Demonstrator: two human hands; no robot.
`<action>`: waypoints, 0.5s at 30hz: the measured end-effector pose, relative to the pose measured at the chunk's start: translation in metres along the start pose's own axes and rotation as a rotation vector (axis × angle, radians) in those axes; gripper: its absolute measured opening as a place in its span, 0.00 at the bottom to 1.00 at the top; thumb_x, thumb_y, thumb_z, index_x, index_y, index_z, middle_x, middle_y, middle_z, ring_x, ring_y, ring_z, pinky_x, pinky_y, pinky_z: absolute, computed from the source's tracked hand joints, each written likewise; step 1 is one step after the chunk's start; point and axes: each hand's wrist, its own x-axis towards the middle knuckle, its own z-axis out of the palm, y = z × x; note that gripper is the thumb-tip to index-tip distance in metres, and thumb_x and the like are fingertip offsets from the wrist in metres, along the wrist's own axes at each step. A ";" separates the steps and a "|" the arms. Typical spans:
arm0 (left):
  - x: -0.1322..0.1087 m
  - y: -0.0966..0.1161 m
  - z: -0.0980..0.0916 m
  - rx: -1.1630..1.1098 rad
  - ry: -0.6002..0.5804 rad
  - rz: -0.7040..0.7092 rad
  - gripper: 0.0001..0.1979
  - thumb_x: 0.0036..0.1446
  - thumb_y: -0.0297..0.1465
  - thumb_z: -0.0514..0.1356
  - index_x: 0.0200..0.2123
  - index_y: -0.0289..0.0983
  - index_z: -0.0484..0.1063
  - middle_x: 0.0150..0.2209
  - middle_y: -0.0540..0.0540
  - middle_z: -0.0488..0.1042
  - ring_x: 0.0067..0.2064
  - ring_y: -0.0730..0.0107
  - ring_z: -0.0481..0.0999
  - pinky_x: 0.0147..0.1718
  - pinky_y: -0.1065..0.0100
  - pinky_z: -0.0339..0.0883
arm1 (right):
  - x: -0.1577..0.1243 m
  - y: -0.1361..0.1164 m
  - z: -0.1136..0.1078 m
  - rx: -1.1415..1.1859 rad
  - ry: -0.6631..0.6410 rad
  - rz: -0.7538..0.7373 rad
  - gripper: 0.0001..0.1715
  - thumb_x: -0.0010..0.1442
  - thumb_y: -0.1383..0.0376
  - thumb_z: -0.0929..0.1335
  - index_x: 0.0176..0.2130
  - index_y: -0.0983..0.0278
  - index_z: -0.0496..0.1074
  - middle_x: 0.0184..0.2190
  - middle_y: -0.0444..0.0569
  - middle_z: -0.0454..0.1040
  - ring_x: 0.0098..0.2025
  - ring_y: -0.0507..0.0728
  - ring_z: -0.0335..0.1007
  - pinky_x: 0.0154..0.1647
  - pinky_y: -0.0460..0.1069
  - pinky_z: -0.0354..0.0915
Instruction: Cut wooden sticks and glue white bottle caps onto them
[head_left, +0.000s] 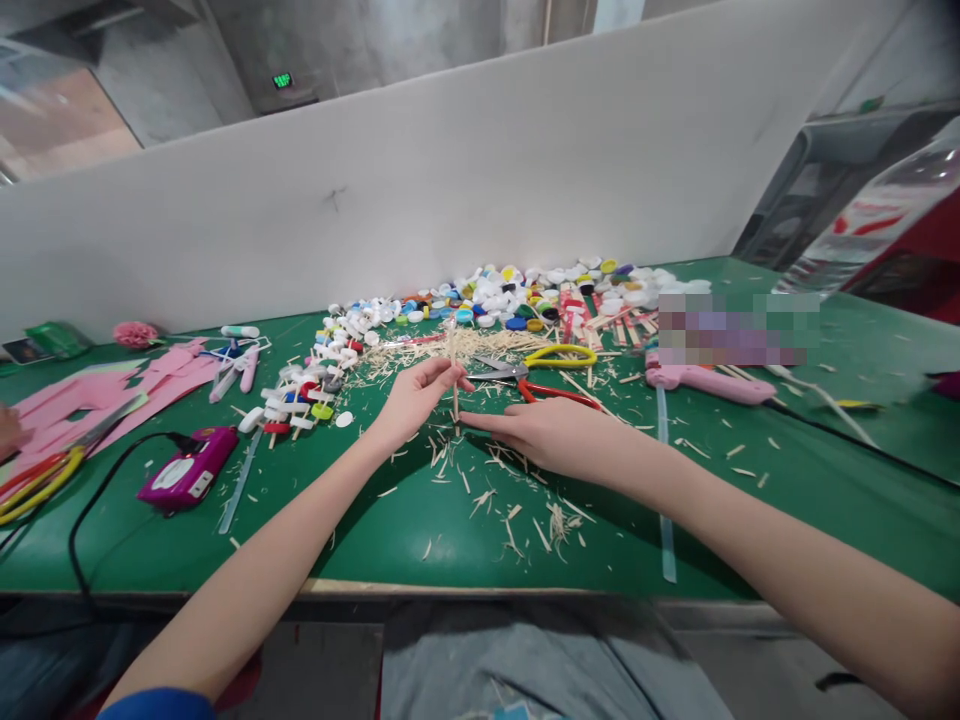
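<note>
1. Head view: a thin wooden stick (455, 402) is held roughly upright over the green tabletop (442, 550), between the two hands.
2. By the left hand (415, 402) the stick is pinched near its middle, between thumb and fingers.
3. The index finger of the right hand (551, 437) is stretched out toward the lower part of the stick, its tip seen at or just beside it; the other fingers are mostly hidden, so whether anything is gripped there cannot be told.
4. Just beyond the right hand, scissors (517, 371) with yellow and red handles are laid, blades parted and pointed toward the left hand.
5. Wood slivers (555, 528) are strewn below and around both hands.
6. Beyond the hands, a heap of bottle caps (491, 298) in white, blue, yellow and other colours is spread before a pale partition (480, 170).
7. To the left of the left hand, caps threaded on sticks (296, 402) are gathered; farther left, a purple socket box (196, 470) and pink paper (169, 378) are placed.
8. To the right of the right hand, a pink glue gun (709, 383) is set down, and a translucent glue stick (667, 550) is partly covered by the right forearm.
</note>
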 end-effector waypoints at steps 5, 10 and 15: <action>0.000 0.000 0.000 0.008 0.001 0.014 0.12 0.58 0.40 0.56 0.33 0.37 0.72 0.31 0.46 0.77 0.37 0.68 0.74 0.43 0.65 0.63 | 0.001 -0.002 0.003 -0.017 -0.006 0.005 0.29 0.64 0.65 0.57 0.64 0.51 0.53 0.27 0.46 0.72 0.22 0.51 0.64 0.20 0.46 0.48; -0.001 0.000 0.000 0.014 0.003 0.009 0.13 0.58 0.41 0.56 0.33 0.37 0.71 0.31 0.46 0.77 0.36 0.69 0.74 0.40 0.65 0.64 | 0.001 0.001 0.005 -0.084 0.025 -0.033 0.32 0.63 0.68 0.58 0.65 0.53 0.51 0.29 0.46 0.73 0.23 0.51 0.63 0.21 0.47 0.47; -0.001 0.001 -0.001 0.023 -0.007 0.018 0.14 0.58 0.42 0.56 0.34 0.36 0.70 0.30 0.46 0.76 0.35 0.69 0.73 0.38 0.66 0.63 | -0.001 0.002 0.005 -0.150 0.071 -0.045 0.35 0.62 0.71 0.58 0.65 0.55 0.49 0.27 0.45 0.70 0.21 0.49 0.59 0.20 0.46 0.44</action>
